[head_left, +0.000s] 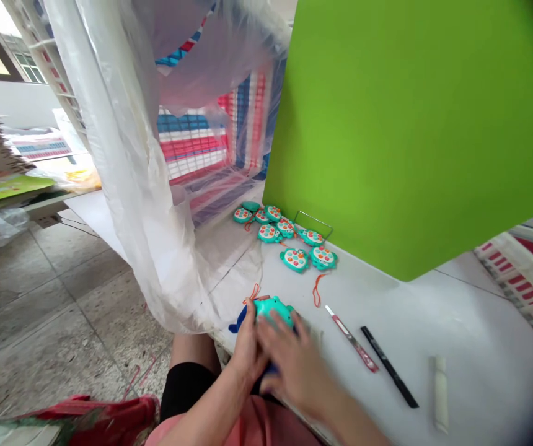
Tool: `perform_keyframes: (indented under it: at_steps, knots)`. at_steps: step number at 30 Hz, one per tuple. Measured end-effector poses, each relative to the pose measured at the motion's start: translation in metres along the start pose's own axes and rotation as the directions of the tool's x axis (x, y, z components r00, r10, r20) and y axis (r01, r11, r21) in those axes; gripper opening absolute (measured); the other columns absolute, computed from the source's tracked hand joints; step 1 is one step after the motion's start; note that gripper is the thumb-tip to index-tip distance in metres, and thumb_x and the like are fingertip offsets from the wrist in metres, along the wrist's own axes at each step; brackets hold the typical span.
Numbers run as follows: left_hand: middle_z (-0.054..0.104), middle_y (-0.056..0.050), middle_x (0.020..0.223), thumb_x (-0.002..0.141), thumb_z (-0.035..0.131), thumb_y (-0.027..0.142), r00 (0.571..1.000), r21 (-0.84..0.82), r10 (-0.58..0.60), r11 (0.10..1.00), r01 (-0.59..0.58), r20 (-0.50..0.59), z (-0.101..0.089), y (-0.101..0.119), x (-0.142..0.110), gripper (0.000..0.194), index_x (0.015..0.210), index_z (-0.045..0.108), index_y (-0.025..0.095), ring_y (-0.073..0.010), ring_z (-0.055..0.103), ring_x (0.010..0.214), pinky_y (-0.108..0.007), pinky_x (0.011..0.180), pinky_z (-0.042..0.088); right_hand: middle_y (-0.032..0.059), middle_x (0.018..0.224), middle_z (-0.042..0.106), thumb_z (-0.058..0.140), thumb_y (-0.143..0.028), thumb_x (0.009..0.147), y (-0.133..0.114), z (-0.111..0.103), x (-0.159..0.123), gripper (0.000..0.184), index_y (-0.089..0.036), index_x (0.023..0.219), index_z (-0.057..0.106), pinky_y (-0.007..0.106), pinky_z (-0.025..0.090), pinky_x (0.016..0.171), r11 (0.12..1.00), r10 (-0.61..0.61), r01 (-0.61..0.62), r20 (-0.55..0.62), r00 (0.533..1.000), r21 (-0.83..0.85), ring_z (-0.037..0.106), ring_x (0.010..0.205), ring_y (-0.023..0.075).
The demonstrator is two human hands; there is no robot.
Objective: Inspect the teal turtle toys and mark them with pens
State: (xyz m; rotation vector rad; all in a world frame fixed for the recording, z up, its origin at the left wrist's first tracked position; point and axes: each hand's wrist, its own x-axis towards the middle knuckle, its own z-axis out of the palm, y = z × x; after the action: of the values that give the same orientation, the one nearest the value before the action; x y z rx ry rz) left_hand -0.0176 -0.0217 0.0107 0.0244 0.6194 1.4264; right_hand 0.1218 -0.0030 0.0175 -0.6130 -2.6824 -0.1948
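- Head view: here's the teal toy (273, 308), right over the table's near edge, left hand (246, 347) grasping it, blue cloth (237, 323) alongside.
- Right hand (287, 356) blurred across the shell; can't tell whether those fingers grip!
- Good technique, I'd say: left hold firm, right touch light, orange loop (255, 291) clear of the fingers.
- On the white table (387, 310), turtle toys (269, 233) bunch by the green board (406, 136); red knife (351, 339) and black pen (390, 367) lie rightward.
- Leftward, a plastic sheet (127, 136) hangs above tiled floor (85, 297).
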Motion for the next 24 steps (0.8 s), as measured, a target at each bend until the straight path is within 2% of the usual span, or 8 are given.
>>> perform_keyframes:
  at_steps: [4, 6, 8, 10, 12, 14, 16, 24]
  knots:
    - [0.068, -0.008, 0.101, 0.079, 0.055, 0.060, 0.999, 0.018, 0.021, 1.000, -0.021, -0.050, 0.002, -0.002, -0.001, 0.046, 0.108, 0.056, 0.024, -0.0261, 0.067, 0.091, -0.042, 0.074, 0.054, 0.0214, 0.130, 0.055, 0.031, -0.040, 0.096, 0.049, -0.011, 0.000, 0.049, -0.011, 0.133, 0.047, 0.073, 0.025, 0.095, 0.849, 0.477, -0.509, -0.204, 0.855, -0.146, 0.043, 0.125, 0.0401]
    - [0.068, -0.009, 0.101, 0.080, 0.055, 0.060, 0.998, 0.000, 0.036, 0.999, -0.036, -0.053, 0.002, -0.004, -0.001, 0.046, 0.106, 0.057, 0.022, -0.0261, 0.066, 0.092, -0.041, 0.074, 0.054, 0.0219, 0.139, 0.044, 0.032, -0.038, 0.095, 0.045, -0.019, 0.002, 0.052, -0.009, 0.138, 0.038, 0.067, 0.025, 0.102, 0.876, 0.432, -0.469, -0.249, 0.867, -0.112, 0.035, 0.132, 0.0369]
    - [0.068, -0.010, 0.099, 0.080, 0.055, 0.059, 0.998, -0.022, 0.050, 0.998, -0.051, -0.039, 0.002, -0.005, -0.001, 0.046, 0.103, 0.059, 0.020, -0.0263, 0.065, 0.094, -0.039, 0.078, 0.053, 0.0172, 0.146, 0.036, 0.040, -0.041, 0.092, 0.027, -0.018, 0.005, 0.056, -0.014, 0.141, 0.034, 0.059, 0.025, 0.107, 0.979, 0.186, -0.196, -0.150, 0.971, -0.054, 0.027, 0.137, 0.0327]
    - [0.068, -0.009, 0.095, 0.080, 0.056, 0.058, 0.998, -0.020, 0.053, 0.998, -0.054, -0.033, 0.002, -0.004, -0.001, 0.044, 0.100, 0.061, 0.019, -0.0261, 0.064, 0.094, -0.037, 0.079, 0.053, 0.0120, 0.145, 0.040, 0.046, -0.045, 0.089, 0.015, -0.008, 0.007, 0.055, -0.022, 0.138, 0.039, 0.058, 0.027, 0.106, 1.000, -0.018, 0.018, -0.017, 1.000, -0.006, 0.030, 0.136, 0.0319]
    - [0.068, -0.009, 0.096, 0.079, 0.056, 0.057, 0.999, -0.003, 0.029, 1.000, -0.029, -0.030, 0.000, -0.003, -0.001, 0.043, 0.102, 0.061, 0.021, -0.0263, 0.064, 0.095, -0.038, 0.077, 0.053, 0.0124, 0.137, 0.050, 0.045, -0.044, 0.090, 0.024, 0.004, 0.005, 0.047, -0.023, 0.133, 0.047, 0.066, 0.028, 0.100, 0.989, 0.131, -0.131, -0.011, 0.991, -0.067, 0.038, 0.130, 0.0354]
    - [0.067, -0.009, 0.099, 0.079, 0.056, 0.059, 0.999, 0.016, 0.014, 1.000, -0.013, -0.039, -0.001, -0.002, 0.000, 0.045, 0.106, 0.058, 0.023, -0.0269, 0.065, 0.095, -0.041, 0.073, 0.055, 0.0161, 0.130, 0.056, 0.038, -0.037, 0.094, 0.046, 0.011, 0.000, 0.041, -0.018, 0.126, 0.054, 0.071, 0.027, 0.095, 0.884, 0.421, -0.439, -0.136, 0.897, -0.160, 0.041, 0.126, 0.0388]
    - [0.066, -0.009, 0.103, 0.078, 0.055, 0.061, 0.999, 0.022, 0.010, 1.000, -0.009, -0.050, -0.002, -0.001, 0.000, 0.048, 0.109, 0.056, 0.023, -0.0275, 0.065, 0.095, -0.043, 0.070, 0.055, 0.0168, 0.128, 0.057, 0.032, -0.032, 0.096, 0.068, 0.008, -0.007, 0.041, -0.015, 0.125, 0.055, 0.067, 0.029, 0.097, 0.805, 0.535, -0.573, -0.230, 0.813, -0.152, 0.043, 0.125, 0.0365]
    - [0.067, -0.010, 0.100, 0.082, 0.054, 0.056, 0.996, 0.001, -0.004, 1.000, 0.004, -0.093, 0.002, 0.003, -0.002, 0.046, 0.112, 0.055, 0.022, -0.0282, 0.065, 0.095, -0.044, 0.070, 0.056, 0.0111, 0.096, 0.066, 0.040, -0.033, 0.094, 0.052, -0.003, -0.042, 0.032, -0.018, 0.110, 0.063, 0.040, 0.052, 0.074, 0.870, 0.489, -0.493, -0.129, 0.863, -0.006, 0.061, 0.086, 0.0246]
